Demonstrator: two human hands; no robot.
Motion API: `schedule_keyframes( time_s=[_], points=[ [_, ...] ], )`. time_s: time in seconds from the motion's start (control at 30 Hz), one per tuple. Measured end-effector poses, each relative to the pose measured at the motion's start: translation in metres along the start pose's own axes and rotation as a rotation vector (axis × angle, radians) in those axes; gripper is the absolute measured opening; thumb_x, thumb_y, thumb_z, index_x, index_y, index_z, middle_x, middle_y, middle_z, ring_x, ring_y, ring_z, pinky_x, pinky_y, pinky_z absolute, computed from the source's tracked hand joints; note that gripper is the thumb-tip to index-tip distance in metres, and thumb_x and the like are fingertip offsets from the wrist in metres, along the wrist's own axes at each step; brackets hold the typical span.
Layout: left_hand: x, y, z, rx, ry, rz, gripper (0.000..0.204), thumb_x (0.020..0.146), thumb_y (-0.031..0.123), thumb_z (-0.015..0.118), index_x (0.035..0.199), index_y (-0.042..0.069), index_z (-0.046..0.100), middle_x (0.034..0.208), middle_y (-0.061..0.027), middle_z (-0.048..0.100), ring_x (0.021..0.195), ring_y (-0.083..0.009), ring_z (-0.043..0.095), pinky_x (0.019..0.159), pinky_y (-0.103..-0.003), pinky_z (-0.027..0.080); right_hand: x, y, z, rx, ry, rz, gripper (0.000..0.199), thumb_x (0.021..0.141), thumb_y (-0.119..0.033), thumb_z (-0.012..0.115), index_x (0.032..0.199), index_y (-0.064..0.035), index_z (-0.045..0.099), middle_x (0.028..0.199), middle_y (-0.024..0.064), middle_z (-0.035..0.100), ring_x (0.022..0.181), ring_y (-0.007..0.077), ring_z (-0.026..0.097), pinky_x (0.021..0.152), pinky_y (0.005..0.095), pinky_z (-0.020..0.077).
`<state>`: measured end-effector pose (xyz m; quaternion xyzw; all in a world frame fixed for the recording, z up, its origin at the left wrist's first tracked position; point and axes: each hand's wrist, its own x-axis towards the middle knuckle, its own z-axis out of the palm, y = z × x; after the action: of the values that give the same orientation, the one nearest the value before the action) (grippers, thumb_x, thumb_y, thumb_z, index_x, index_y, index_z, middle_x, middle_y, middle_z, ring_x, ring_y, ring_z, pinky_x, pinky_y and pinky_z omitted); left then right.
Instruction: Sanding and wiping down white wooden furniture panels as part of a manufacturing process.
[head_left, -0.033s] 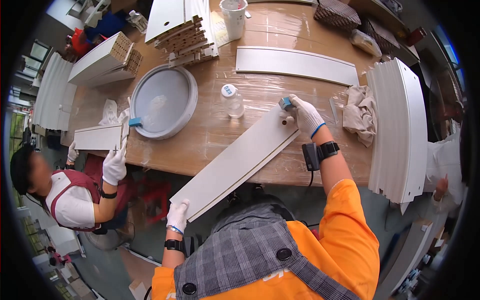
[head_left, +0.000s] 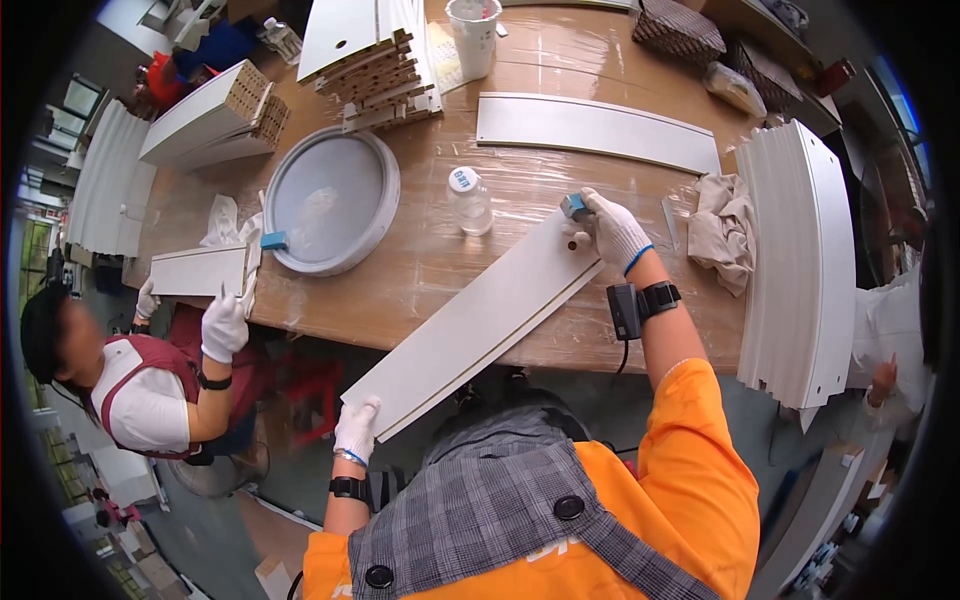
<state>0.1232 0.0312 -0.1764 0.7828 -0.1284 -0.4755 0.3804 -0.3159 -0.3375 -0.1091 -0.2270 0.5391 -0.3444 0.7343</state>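
Note:
A long white grooved board [head_left: 475,315] lies slantwise across the table edge, its near-left end jutting out over the floor. My left hand [head_left: 356,430], in a white knit glove, is closed on that near end, thumb on top. At the far right end, the gloved fingers of my right hand [head_left: 615,230] are closed round a small blue block [head_left: 574,206] at the board's corner. Beside these fingers a round hole shows in the board. A clear bottle with a white cap [head_left: 470,202] stands just left of the far end.
A round grey tub lid [head_left: 330,200] with another blue block [head_left: 273,241] on its rim lies left. Stacked white boards [head_left: 800,270] and a crumpled beige cloth [head_left: 722,230] are right. Another white board [head_left: 600,130] lies beyond. A co-worker [head_left: 140,390] handles a board at left.
The view has shifted very slightly. The co-worker's raised gloved hand has moved a little. My hands, the board and the blue block stay about where they were.

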Motion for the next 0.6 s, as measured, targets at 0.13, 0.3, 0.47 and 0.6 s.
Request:
schedule_keyframes(
  time_s=[0.13,0.3,0.47,0.6],
  points=[
    [0.003,-0.005,-0.003,0.009,-0.012,0.011,0.046,0.086,0.016,0.074,0.125,-0.003,0.057,0.119,-0.0112,0.065,0.104,-0.0197,0.063,0.093,-0.034,0.05,-0.009,0.003,-0.014,-0.517,0.337,-0.415,0.042,0.097,-0.031,0.061,0.125,0.0007,0.061,0.103,0.0099,0.068,0.081,0.0129,0.066,0.064,0.0284,0.0541],
    [0.0,-0.004,0.002,-0.048,-0.026,0.039,0.045,0.088,0.016,0.075,0.124,-0.002,0.057,0.117,-0.0108,0.066,0.101,-0.0195,0.064,0.091,-0.034,0.052,-0.058,0.054,-0.063,-0.772,0.556,-0.746,0.044,0.091,-0.021,0.069,0.128,-0.0006,0.059,0.117,0.0181,0.066,0.103,0.0276,0.065,0.093,0.0368,0.0511],
    [-0.001,-0.003,0.005,-0.12,-0.002,0.023,0.042,0.088,0.018,0.076,0.122,0.0,0.058,0.114,-0.0103,0.066,0.1,-0.0186,0.064,0.089,-0.033,0.052,-0.073,0.091,-0.07,-0.927,0.541,-0.853,0.046,0.088,-0.015,0.074,0.129,-0.0004,0.058,0.116,0.0185,0.065,0.104,0.0305,0.066,0.093,0.0374,0.0517],
    [0.0,-0.002,0.005,-0.105,-0.014,0.011,0.041,0.088,0.017,0.076,0.121,0.0,0.059,0.113,-0.0098,0.066,0.099,-0.0182,0.064,0.089,-0.033,0.052,-0.069,0.093,-0.061,-1.05,0.55,-0.978,0.045,0.089,-0.012,0.073,0.128,0.0014,0.057,0.119,0.018,0.064,0.106,0.0298,0.064,0.095,0.0373,0.0509]
  ],
)
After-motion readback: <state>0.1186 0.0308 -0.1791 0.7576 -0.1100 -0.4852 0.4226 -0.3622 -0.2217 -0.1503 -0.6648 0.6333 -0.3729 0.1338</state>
